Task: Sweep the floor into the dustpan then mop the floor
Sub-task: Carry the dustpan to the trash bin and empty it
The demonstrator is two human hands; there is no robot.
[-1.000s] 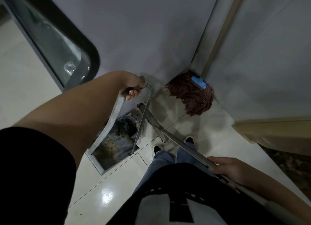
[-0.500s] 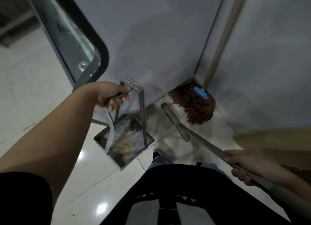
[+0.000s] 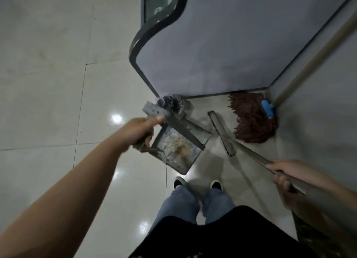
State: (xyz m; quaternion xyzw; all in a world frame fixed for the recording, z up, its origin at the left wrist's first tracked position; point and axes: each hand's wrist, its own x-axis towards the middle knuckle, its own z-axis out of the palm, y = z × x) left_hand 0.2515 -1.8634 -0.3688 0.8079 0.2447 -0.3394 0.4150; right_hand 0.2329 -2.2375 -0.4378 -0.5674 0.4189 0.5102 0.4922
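Left grip (image 3: 142, 131) wrapped on loaded dustpan (image 3: 178, 149) handle, right grip (image 3: 287, 173) round broom (image 3: 222, 134) handle; tilting risks spilling debris.

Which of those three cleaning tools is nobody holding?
The mop, leaning in the corner. The left hand grips the dustpan; the right hand grips the broom.

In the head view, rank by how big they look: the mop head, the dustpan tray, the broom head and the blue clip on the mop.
1. Dustpan tray and mop head: look much alike, and the tray is partly hidden by its handle, so no ranking.
2. Broom head: long but thin.
3. Blue clip: smallest.
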